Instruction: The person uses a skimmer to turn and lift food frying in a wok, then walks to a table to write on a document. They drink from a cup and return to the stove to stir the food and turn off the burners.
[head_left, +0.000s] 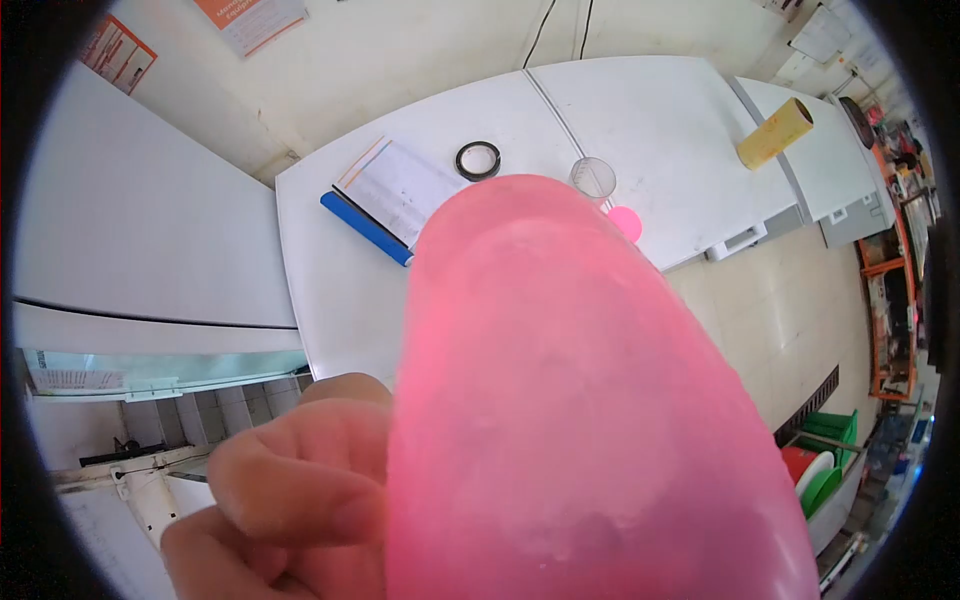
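Surroundings: the table (330,290) carries a notepad (395,185), a blue bar (365,228) along the pad's near edge, a black ring (478,159), a clear cup (593,178) and a pink disc (625,222). A yellow roll (775,132) lies well apart to the right. The balloon (580,420) sits close before my view and hides the table's near middle. Open tabletop lies left of the notepad, and bare floor lies right of the table edge. The balloon is smooth, translucent and rounded. My left hand (290,490) has its fingers curled tight on the balloon's left flank. My right hand is out of view.
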